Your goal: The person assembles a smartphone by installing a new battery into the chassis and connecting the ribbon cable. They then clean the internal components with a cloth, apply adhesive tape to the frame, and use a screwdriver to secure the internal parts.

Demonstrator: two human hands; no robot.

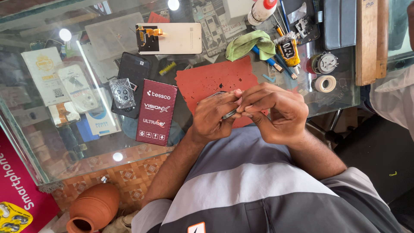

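Grey metal glints where both hands meet: the left hand [213,115] cradles a thin phone part [227,113], the right hand [276,110] has its fingers [248,102] pinched onto its edge. It looks light, stiff and fragile, best held by its rim. Beyond lie a red mat [207,80] on the glass bench [51,142], then a white glue bottle [261,11], contents unseen.

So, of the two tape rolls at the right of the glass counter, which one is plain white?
The nearer roll, a bare white ring lying flat by the counter's edge. The other roll, just beyond it, has a grey, metallic-looking face.
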